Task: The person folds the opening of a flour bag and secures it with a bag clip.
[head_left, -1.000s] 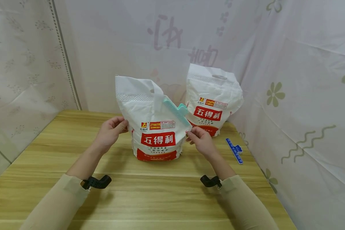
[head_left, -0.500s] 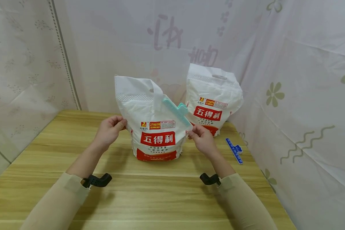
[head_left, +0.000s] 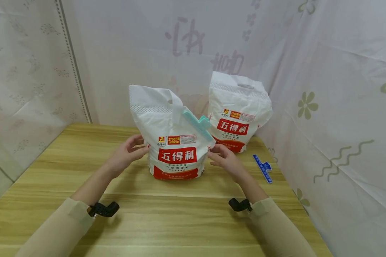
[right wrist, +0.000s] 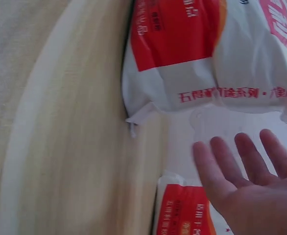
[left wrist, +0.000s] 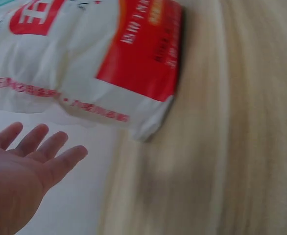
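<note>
A white and red flour bag (head_left: 177, 155) stands upright on the wooden table, its top folded over on the right side. Along that slanted fold sits a teal bag clip (head_left: 199, 125). My left hand (head_left: 127, 155) is at the bag's left side, and in the left wrist view its fingers (left wrist: 50, 147) are spread and apart from the bag. At the right side, below the clip, is my right hand (head_left: 226, 160). The right wrist view shows those fingers (right wrist: 251, 156) extended too, with a gap to the bag.
A second flour bag (head_left: 233, 126) stands behind to the right, its handle top unfolded. A blue bag clip (head_left: 263, 168) lies on the table (head_left: 167, 221) near its right edge. Patterned curtains (head_left: 122, 53) hang behind and at both sides.
Both hands have let go of the bag's sides, their fingers loosened, and moved slightly lower. The bag and the teal clip stay where they were.
</note>
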{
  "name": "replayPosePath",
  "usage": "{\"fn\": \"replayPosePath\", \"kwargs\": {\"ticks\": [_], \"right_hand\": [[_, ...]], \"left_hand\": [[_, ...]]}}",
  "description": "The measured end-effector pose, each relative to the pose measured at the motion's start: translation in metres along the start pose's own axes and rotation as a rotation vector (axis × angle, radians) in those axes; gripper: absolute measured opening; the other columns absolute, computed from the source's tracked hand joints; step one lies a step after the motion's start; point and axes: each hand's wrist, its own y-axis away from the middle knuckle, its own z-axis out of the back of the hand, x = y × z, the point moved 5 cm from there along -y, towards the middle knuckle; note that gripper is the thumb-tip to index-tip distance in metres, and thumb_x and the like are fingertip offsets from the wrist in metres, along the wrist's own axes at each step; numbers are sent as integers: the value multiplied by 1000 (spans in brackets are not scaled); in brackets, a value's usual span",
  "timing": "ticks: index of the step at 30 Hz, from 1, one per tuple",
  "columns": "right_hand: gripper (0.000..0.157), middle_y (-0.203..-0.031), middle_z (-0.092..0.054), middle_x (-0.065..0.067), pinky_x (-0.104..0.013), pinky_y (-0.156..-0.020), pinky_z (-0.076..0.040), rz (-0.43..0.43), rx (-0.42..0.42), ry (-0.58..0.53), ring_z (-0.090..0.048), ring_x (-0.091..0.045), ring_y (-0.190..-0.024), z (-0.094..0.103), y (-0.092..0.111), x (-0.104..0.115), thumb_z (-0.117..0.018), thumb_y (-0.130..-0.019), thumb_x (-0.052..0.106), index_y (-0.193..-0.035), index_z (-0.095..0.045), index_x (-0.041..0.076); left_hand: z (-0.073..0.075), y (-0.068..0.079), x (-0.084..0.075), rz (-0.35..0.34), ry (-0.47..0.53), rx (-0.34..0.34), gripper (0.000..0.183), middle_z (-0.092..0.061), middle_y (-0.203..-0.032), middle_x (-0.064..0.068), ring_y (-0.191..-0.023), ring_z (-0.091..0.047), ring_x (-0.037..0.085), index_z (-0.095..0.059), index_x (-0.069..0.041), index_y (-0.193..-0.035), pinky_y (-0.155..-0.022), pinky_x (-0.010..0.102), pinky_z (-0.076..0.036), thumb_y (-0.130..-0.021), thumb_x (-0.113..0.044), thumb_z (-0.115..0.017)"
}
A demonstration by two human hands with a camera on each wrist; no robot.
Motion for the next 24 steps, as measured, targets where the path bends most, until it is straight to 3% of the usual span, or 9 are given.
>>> {"fn": "replayPosePath", "kwargs": {"ticks": [4, 8, 18, 24], "right_hand": [[76, -172, -38, -7, -72, -123, -41, -29, 102, -1, -39, -50, -157, -10, -2, -4, -78, -102, 37, -168, -40, 33], [84, -174, -38, 0, -72, -122, -42, -24, 152, 4, -38, -51, -158, -20, -4, -3, -83, -99, 34, -168, -36, 43], [78, -167, -51, 0, -66, -121, -46, -36, 116, -12, -48, -46, -152, -30, -5, -6, -85, -98, 31, -165, -44, 38], [69, -165, -56, -2, -65, -118, -50, 10, 80, -10, -52, -46, -151, -35, -7, -7, -84, -100, 28, -161, -52, 33]], "left_hand": [[-11, -2, 10, 12, -17, 96, 87, -37, -172, 21, -162, -33, 53, -29, -12, -171, -126, 69, -38, -101, -21, -80], [-18, -7, 15, 7, -22, 119, 89, -42, -171, 14, -162, -34, 53, -35, -15, -168, -126, 68, -38, -95, -18, -87], [-29, -15, 19, 14, -71, 86, 78, -57, -158, 17, -147, -56, 44, -46, -8, -158, -118, 53, -51, -93, -19, -89], [-32, -16, 20, -15, -90, 49, 72, -62, -153, 17, -141, -60, 39, -49, -8, -156, -117, 52, -51, -96, -21, -87]]}}
